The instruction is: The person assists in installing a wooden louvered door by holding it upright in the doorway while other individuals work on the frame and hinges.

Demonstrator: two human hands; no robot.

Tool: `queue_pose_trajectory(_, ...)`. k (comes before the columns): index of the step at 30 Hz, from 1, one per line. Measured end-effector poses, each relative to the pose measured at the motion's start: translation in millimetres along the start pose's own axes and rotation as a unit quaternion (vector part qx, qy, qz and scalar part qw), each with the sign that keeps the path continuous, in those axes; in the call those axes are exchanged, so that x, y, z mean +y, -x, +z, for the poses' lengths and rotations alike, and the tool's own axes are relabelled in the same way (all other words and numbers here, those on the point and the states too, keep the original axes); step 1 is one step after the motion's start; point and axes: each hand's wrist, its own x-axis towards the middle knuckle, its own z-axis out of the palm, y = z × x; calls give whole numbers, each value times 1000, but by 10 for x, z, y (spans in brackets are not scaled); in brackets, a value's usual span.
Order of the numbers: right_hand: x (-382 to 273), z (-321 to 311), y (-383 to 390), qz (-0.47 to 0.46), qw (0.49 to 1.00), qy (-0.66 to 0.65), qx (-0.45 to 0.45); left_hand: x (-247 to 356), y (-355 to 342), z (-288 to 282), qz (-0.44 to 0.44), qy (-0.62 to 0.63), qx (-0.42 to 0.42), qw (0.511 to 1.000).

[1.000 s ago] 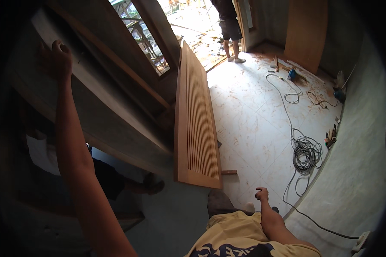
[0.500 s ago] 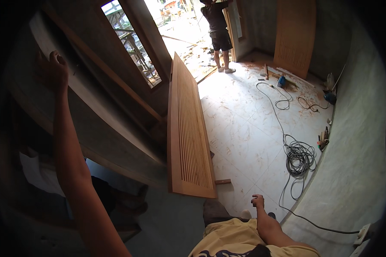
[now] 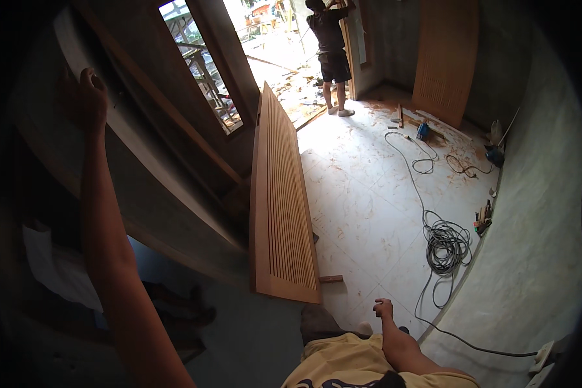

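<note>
My left hand (image 3: 92, 97) is raised at the upper left, its fingers curled on the edge of a pale concrete ledge (image 3: 149, 168). My right hand (image 3: 383, 307) hangs low beside my yellow shirt, fingers curled with nothing visible in them. Ahead of me a slatted wooden door panel (image 3: 281, 200) stands on its long edge, leaning at the left side of the room, with a short wood piece (image 3: 331, 279) on the floor by its near end.
A person (image 3: 333, 55) stands at the bright doorway, arms raised. Another panel (image 3: 443, 58) leans at back right, near a blue power tool (image 3: 423, 131) and wood scraps. Coiled cable (image 3: 445, 246) lies along the right wall (image 3: 524, 226). Another person (image 3: 55, 265) is partly visible at lower left.
My view has shifted, so the door panel sits further left and lower in the picture. The person at the doorway has raised their arms. My hands keep much the same positions.
</note>
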Motion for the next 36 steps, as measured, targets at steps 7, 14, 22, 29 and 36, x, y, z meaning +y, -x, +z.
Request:
queue_pose_trajectory(7,19,-30,26,2,1000,-7,-9,-32,95,290,-1,-2,-3,1000)
queue_pose_trajectory(14,87,-70,-27,19,999,-40,-26,-9,94,314,-41,33,9,999)
queue_pose_trajectory(22,152,-108,-76,25,996,-70,-42,142,9,-199,-154,349,-64,922)
queue_pose_trajectory(29,151,-138,-97,18,996,-64,-65,138,-13,-232,-182,349,-117,912)
queue_pose_trajectory(36,199,-144,-124,22,994,-89,-62,143,12,62,-240,363,-110,893)
